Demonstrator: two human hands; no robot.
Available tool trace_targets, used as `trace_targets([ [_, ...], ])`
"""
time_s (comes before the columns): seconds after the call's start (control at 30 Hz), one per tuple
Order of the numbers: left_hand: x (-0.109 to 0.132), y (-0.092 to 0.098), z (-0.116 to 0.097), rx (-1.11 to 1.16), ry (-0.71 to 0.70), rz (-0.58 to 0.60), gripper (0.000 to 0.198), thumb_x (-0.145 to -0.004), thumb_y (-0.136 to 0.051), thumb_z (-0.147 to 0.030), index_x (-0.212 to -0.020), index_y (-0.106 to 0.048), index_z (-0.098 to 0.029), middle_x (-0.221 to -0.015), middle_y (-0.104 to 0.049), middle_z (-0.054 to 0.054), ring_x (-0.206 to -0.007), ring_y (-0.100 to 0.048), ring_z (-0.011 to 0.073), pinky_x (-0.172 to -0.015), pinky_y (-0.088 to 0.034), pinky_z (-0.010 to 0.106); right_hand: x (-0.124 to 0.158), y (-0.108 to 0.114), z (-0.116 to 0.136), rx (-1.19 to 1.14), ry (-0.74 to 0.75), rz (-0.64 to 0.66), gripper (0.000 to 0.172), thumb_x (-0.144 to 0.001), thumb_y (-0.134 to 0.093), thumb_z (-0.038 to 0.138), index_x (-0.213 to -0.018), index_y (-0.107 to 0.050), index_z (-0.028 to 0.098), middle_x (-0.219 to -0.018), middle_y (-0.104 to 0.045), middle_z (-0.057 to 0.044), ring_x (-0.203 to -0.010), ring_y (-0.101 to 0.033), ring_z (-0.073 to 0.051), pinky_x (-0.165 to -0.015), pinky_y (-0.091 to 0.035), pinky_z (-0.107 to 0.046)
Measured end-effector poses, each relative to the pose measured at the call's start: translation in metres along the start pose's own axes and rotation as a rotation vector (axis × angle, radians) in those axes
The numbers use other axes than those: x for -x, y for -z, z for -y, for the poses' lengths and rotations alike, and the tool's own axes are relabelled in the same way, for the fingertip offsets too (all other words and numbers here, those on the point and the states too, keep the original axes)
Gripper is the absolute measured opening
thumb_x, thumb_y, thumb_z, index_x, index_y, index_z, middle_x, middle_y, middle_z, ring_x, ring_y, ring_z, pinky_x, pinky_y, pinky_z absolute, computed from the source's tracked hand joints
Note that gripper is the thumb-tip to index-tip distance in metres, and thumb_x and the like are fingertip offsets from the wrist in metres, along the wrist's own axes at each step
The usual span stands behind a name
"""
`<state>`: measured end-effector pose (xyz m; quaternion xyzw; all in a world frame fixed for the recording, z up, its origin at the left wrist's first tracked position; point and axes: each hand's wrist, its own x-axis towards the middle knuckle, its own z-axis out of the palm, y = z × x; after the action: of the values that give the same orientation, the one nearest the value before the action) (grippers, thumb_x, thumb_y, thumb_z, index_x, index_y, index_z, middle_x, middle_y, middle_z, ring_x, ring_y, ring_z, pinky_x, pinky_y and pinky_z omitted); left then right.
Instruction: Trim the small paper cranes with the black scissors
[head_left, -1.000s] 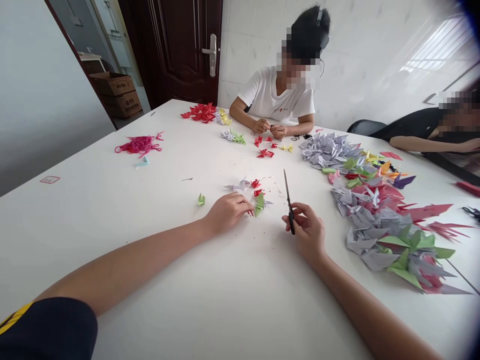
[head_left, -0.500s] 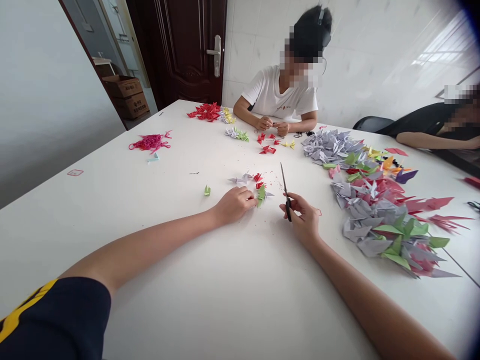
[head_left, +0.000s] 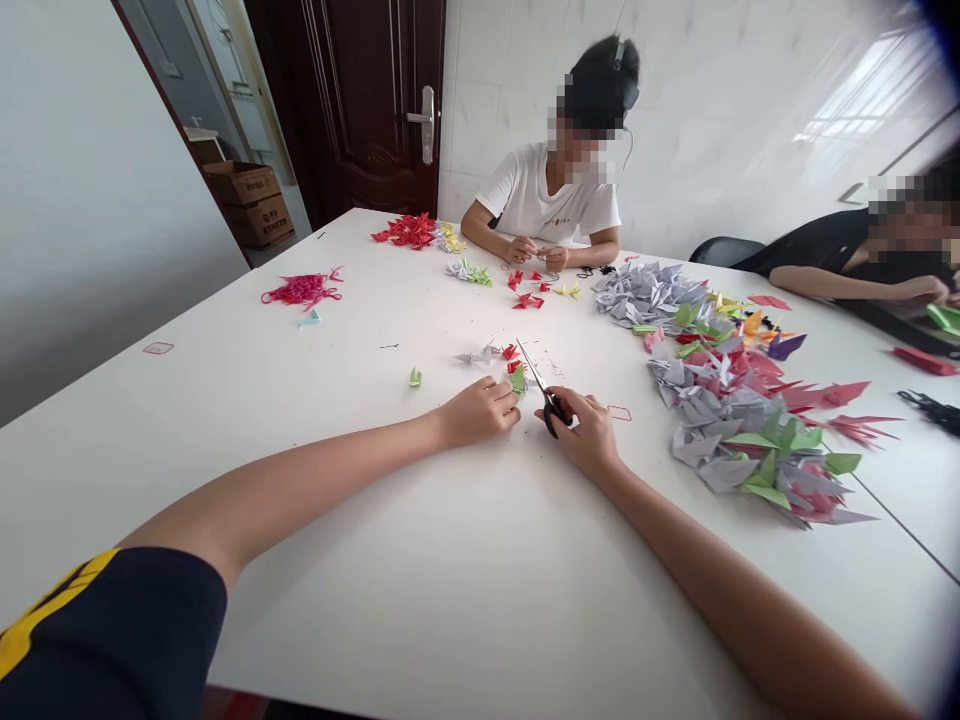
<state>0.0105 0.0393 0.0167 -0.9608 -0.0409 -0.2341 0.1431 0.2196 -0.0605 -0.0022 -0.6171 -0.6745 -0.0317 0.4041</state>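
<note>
- Scissors [head_left: 542, 385]: one pair, slim metal blades, black loop handles; above the white, smooth-topped table [head_left: 420, 560], blade tips directed away from the wearer and toward the left.
- Right hand [head_left: 592, 432]: bare; fingers clamped on the handles of the scissors.
- Left hand [head_left: 480, 410]: bare; just left of the scissors, fingers curled and close together; whether anything is pinched among them, cannot tell.
- Green folded-paper piece [head_left: 517, 378]: just left of the scissors' blades, at the left fingertips; contact with the fingers, cannot tell.
- Small red folded-paper pieces [head_left: 510, 352]: two, beside the blade tips of the scissors.
- Pale grey-lilac folded-paper birds [head_left: 478, 357]: left of the scissors, near the red pieces.
- Second green folded-paper piece [head_left: 415, 377]: single, farther left of the scissors.
- Mixed heap of folded-paper birds [head_left: 712, 415], grey-lilac, red, pink, green, orange: well right of the scissors.
- Tangle of magenta cord [head_left: 304, 289]: well left of and beyond the scissors.
- Pile of red folded paper [head_left: 409, 231]: far beyond the scissors, to the left.
- Co-worker in a white T-shirt [head_left: 551, 195]: seated beyond the scissors, both hands together above the tabletop.
- Co-worker in a black top [head_left: 825, 250]: far right of the scissors, partly out of view.
</note>
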Motion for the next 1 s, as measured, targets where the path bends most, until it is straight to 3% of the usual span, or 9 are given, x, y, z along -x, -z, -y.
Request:
trace_targets([
  [0.2, 0.001, -0.004, 0.004, 0.011, 0.113, 0.038, 0.031, -0.093, -0.041, -0.002, -0.091, -0.070, -0.015, -0.096, -0.069, 0.013, -0.093, -0.057, 0.0225, -0.077, -0.039, 0.036, -0.001, 0.000, 0.002, 0.026, 0.060, 0.005, 0.022, -0.087, -0.061, 0.036, -0.104, -0.068, 0.023, -0.075, -0.066, -0.003, -0.066, -0.057, -0.019, -0.070, -0.046, -0.034],
  [0.4, 0.004, -0.016, 0.011, 0.107, 0.331, -0.061, 0.034, -0.091, -0.041, -0.003, -0.101, -0.072, -0.016, -0.104, -0.068, 0.011, -0.099, -0.058, 0.0221, -0.087, -0.046, 0.037, -0.001, 0.004, 0.006, -0.021, 0.035, -0.058, 0.023, -0.087, -0.063, 0.037, -0.103, -0.071, 0.023, -0.077, -0.060, -0.003, -0.065, -0.055, -0.017, -0.061, -0.049, -0.031],
  [0.57, -0.001, -0.017, 0.012, 0.103, 0.264, 0.000, 0.031, -0.094, -0.043, -0.005, -0.093, -0.072, -0.014, -0.103, -0.069, 0.014, -0.098, -0.060, 0.0240, -0.082, -0.044, 0.038, 0.000, 0.003, 0.001, -0.025, 0.048, -0.142, 0.024, -0.085, -0.067, 0.038, -0.102, -0.073, 0.023, -0.088, -0.059, -0.006, -0.062, -0.053, -0.015, -0.058, -0.050, -0.032],
  [0.73, -0.006, -0.014, 0.009, 0.129, 0.214, 0.015, 0.029, -0.092, -0.044, -0.002, -0.087, -0.069, -0.014, -0.100, -0.070, 0.015, -0.098, -0.061, 0.0238, -0.083, -0.042, 0.039, 0.001, 0.003, -0.004, 0.043, -0.004, -0.188, 0.023, -0.085, -0.068, 0.038, -0.102, -0.073, 0.022, -0.097, -0.061, -0.009, -0.072, -0.061, -0.019, -0.066, -0.054, -0.035],
  [1.0, 0.003, -0.015, 0.013, 0.200, 0.389, -0.061, 0.034, -0.090, -0.042, -0.001, -0.095, -0.072, -0.016, -0.105, -0.071, 0.013, -0.102, -0.062, 0.0240, -0.087, -0.047, 0.040, 0.001, 0.003, -0.005, 0.074, 0.002, -0.197, 0.020, -0.085, -0.064, 0.028, -0.103, -0.071, 0.023, -0.105, -0.064, -0.009, -0.072, -0.065, -0.019, -0.071, -0.054, -0.038],
])
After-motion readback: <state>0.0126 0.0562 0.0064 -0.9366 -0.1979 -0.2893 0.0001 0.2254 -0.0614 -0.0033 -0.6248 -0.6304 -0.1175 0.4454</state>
